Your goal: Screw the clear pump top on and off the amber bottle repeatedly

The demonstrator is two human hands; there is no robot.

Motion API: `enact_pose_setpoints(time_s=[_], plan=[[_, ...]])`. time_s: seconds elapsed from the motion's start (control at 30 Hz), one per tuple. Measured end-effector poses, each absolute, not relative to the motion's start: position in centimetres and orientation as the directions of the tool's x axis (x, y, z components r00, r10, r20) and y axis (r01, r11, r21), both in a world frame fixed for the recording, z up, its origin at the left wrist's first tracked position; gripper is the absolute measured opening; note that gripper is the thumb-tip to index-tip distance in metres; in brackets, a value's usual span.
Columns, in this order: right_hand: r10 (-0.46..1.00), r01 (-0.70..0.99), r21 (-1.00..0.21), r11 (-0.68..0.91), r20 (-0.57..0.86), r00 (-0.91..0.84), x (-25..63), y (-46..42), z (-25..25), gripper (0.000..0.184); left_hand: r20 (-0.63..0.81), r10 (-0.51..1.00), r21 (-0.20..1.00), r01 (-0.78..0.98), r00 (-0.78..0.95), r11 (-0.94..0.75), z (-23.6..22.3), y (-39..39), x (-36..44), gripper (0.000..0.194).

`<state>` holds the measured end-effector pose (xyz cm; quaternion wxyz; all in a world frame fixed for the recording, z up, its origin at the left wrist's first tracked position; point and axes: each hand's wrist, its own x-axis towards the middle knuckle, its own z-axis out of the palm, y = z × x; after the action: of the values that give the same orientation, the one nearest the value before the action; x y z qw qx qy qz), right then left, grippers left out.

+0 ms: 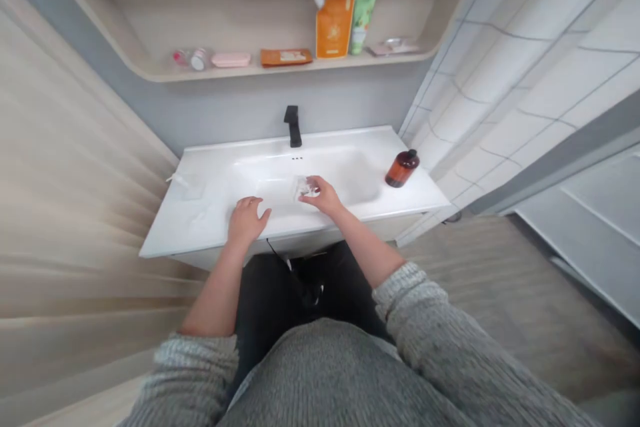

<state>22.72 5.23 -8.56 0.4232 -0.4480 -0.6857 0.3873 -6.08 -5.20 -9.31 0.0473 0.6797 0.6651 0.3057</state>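
Note:
Over the front of the white sink basin [357, 177], my right hand [323, 195] grips a small clear, see-through object [301, 188] between thumb and fingers. It looks like a little transparent container, but its exact kind is too blurred to tell. To its left, my left hand [247, 219] hovers at or rests on the basin's front rim; contact is hard to make out. Its thumb stands apart from the fingers and nothing is in it. Behind both hands rises a black faucet [293, 127] on the back edge.
An amber bottle with a black top [402, 168] stands on the counter's right side. A clear item [190, 185] lies at the left. Above, a shelf [220, 13] carries an orange pouch [334, 27], a green tube [363, 20], a pink case [231, 60] and other small items.

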Motion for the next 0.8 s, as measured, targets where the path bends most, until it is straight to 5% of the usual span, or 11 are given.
enact_pose_setpoints(time_s=[0.33, 0.57, 0.8], plan=[[0.918, 0.337, -0.895, 0.292, 0.361, 0.165, 38.4, 0.0, -7.0, 0.074, 0.302, 0.948, 0.507, 0.859, -0.098, -0.073, -10.4, -4.9, -7.1, 0.03], [0.729, 0.43, -0.899, -0.085, 0.238, 0.642, 49.3, -0.1, -9.4, 0.076, 0.275, 0.958, 0.475, 0.878, -0.078, -0.065, -10.5, -4.8, -7.1, 0.022], [0.652, 0.559, -0.794, -0.239, 0.295, 0.698, 51.2, 2.8, -10.3, 0.077, 0.2, 0.977, 0.407, 0.913, -0.073, -0.015, -9.6, -5.2, -6.7, 0.026]])
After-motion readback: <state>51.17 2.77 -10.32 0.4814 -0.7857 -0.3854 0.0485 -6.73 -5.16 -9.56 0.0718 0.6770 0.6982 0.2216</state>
